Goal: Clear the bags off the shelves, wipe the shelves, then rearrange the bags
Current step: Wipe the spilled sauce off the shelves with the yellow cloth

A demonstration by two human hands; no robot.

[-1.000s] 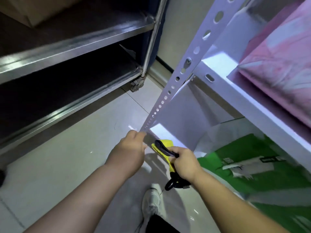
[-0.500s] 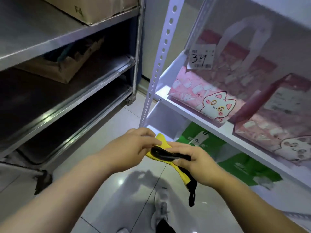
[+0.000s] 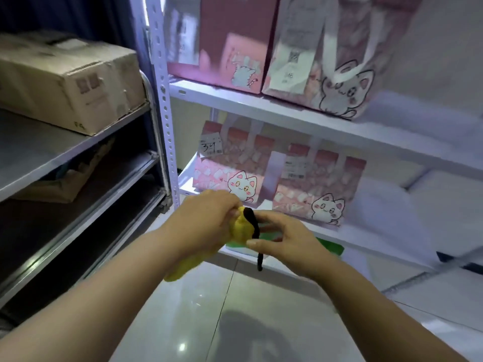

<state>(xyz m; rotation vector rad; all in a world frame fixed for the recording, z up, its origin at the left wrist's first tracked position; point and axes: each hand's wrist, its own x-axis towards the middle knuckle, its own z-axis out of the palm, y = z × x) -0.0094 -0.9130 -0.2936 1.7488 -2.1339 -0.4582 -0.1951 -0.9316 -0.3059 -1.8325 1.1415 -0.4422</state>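
My left hand (image 3: 206, 220) and my right hand (image 3: 282, 240) both grip a yellow cloth with a black edge (image 3: 241, 227) in front of the white shelf unit (image 3: 287, 111). The cloth is bunched between the hands and a black strip hangs down from it. Pink cat-print bags (image 3: 230, 176) stand on the middle shelf just behind my hands, a second one (image 3: 318, 189) to their right. More pink bags (image 3: 326, 64) fill the upper shelf. A green bag (image 3: 332, 248) lies on the bottom shelf, mostly hidden by my right hand.
A grey metal rack (image 3: 78, 163) stands at the left with a cardboard box (image 3: 68, 82) on its top shelf and a crumpled brown box (image 3: 62, 184) below. A perforated white post (image 3: 163, 100) separates the two units. Glossy tiled floor (image 3: 209, 309) lies below.
The view has lifted from the floor and lower shelf up to the middle and upper shelves. My hands have bunched the yellow cloth more tightly between them.
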